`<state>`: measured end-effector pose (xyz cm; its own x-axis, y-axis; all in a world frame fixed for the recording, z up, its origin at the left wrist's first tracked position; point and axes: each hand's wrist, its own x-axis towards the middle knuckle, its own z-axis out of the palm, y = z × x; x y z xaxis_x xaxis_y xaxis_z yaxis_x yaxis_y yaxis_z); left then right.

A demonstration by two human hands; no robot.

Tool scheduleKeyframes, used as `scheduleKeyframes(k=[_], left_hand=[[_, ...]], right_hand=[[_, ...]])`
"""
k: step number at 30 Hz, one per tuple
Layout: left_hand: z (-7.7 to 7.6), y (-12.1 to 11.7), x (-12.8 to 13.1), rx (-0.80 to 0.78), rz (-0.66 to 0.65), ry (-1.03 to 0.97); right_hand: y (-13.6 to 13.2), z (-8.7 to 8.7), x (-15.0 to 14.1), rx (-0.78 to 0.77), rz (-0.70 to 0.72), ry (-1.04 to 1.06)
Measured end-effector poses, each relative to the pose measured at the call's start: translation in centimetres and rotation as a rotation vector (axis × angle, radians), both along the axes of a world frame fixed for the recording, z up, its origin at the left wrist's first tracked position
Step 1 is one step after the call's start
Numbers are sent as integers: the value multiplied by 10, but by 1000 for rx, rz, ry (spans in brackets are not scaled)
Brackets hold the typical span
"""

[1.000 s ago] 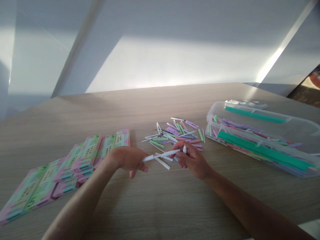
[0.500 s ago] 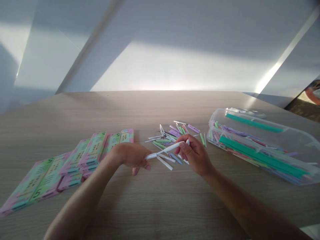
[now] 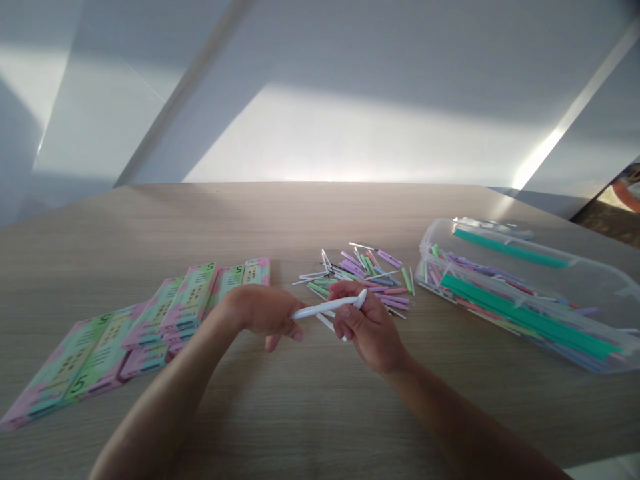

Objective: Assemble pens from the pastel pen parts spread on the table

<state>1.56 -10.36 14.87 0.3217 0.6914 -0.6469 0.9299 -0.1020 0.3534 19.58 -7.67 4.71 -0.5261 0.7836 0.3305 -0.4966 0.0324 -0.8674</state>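
Observation:
A slim white stick (image 3: pixel 327 307) lies across the gap between my hands. My left hand (image 3: pixel 263 311) pinches its near end, and my right hand (image 3: pixel 367 327) wraps around its far part, with the tip poking up past my fingers. Just behind my right hand is a loose pile of thin pastel strips (image 3: pixel 360 272) in lilac, green, pink and white, lying on the wooden table (image 3: pixel 320 227). A few white strips are partly hidden under my right hand.
Pastel printed cards (image 3: pixel 150 333) with a number 5 lie fanned out at the left. At the right stands a clear plastic box (image 3: pixel 520 293) holding long green strips and coloured pieces. A sunlit wall rises behind the table's far edge.
My right hand has moved left and nearer to me, closer to my left hand. The stick's far end now tilts upward. The view has shifted slightly since the oldest frame.

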Motion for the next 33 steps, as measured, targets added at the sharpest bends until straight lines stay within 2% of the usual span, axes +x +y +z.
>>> scheduleKeyframes(k=[5,16,27,33], left_hand=[[1,-2,2,10,8,-9],[1,0,4,-21,-10,1],[-3,1,5,-29,7,-18],[-4,1,7,-38,1,11]], right_hand=[[1,-5,-4,-38,175,8],[-7,-6,-4,-107,58,128],[0,-4,-3,-118,213,80],[2,-4,-7,-146,244,44]])
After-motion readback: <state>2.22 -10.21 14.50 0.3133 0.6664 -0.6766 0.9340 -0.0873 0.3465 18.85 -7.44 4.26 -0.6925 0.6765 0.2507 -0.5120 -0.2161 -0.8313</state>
